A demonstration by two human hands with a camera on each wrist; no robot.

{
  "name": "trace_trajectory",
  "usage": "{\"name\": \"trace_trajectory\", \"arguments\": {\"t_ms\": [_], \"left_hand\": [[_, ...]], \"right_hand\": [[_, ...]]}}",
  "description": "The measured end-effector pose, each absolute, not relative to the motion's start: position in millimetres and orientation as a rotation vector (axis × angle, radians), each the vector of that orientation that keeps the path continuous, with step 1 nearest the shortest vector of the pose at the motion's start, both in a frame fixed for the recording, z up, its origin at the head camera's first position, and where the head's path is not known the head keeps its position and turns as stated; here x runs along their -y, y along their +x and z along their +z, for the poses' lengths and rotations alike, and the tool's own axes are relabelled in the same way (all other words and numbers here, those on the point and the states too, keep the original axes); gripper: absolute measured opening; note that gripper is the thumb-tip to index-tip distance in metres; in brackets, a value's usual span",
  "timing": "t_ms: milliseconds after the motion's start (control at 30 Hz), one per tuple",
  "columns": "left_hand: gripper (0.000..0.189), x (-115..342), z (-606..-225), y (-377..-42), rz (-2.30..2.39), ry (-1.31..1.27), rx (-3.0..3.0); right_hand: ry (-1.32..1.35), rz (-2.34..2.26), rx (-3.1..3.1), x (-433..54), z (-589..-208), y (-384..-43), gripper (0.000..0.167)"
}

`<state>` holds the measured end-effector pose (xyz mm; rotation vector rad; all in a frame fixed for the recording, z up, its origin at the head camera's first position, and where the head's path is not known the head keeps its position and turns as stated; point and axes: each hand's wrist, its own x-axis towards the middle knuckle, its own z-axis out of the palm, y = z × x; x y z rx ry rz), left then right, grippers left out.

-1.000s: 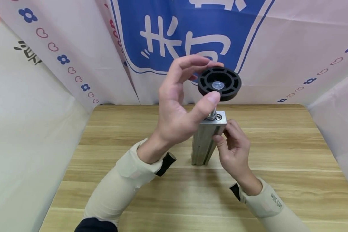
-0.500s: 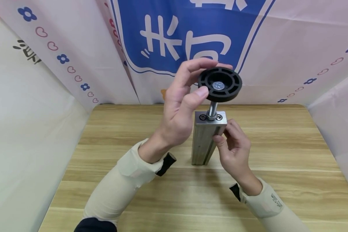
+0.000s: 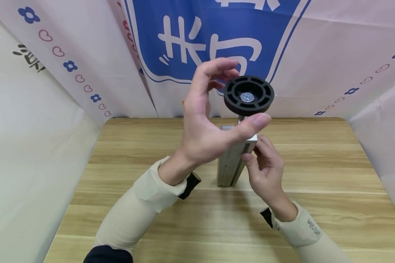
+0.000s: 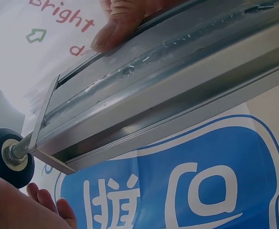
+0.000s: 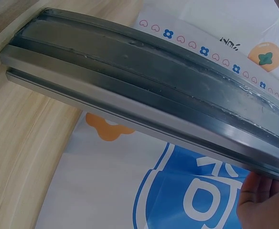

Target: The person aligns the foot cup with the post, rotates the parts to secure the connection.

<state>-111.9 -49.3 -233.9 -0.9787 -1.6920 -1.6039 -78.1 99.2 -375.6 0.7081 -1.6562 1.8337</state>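
Observation:
An aluminium profile point(image 3: 228, 164) stands upright on the table, a silver plate capping its top. From that plate rises a levelling foot point(image 3: 249, 106), a black ribbed disc on a threaded stud; its hex nut point(image 4: 9, 154) shows in the left wrist view. My left hand point(image 3: 205, 128) is spread around the disc, thumb stretched past its near edge and the other fingers loosely bent at its far left. A gap shows between those fingers and the disc. Lower down, my right hand point(image 3: 268, 170) grips the profile's right side between thumb and fingers. The left thumb hides part of the plate.
The wooden table point(image 3: 145, 226) extends around the profile's base. Behind it hangs a white printed cloth point(image 3: 332, 44) with a blue sign, and white cloth walls point(image 3: 29, 146) close off the sides.
My left thumb has come off the disc's face, swung left, then stretched right past its near edge. The left fingers have drawn back from the far edge. My right hand and the profile stay put.

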Motion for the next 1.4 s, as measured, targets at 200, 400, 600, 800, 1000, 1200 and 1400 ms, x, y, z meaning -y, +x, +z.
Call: {"name": "trace_trajectory", "arguments": {"t_ms": [200,400,600,800,1000,1200,1400], "left_hand": [[0.077,49.0,-234.5,-112.5,-1.589,-0.956,1.694],[0.070,49.8,-236.0,-112.2,-1.610,-0.956,1.690],[0.062,50.6,-238.0,-114.1,-1.659,-0.984,1.658],[0.058,52.6,-239.5,-113.2,-1.741,-1.034,1.661],[0.053,53.5,-239.9,-111.3,-1.860,-1.157,1.660],[0.053,52.3,-240.5,-109.9,-1.896,-1.193,1.686],[0.055,52.3,-240.4,-109.8,-1.809,-1.154,1.705]], "right_hand": [[0.704,1.839,1.651,-99.0,-375.5,-77.8,0.050],[0.695,1.833,1.665,-99.2,-375.5,-77.4,0.050],[0.689,1.831,1.678,-99.3,-375.3,-77.3,0.049],[0.682,1.833,1.674,-99.0,-375.2,-77.1,0.048],[0.668,1.823,1.688,-99.1,-374.4,-77.3,0.049],[0.658,1.822,1.702,-99.0,-373.7,-77.8,0.051],[0.659,1.826,1.697,-98.9,-374.6,-77.3,0.049]]}}
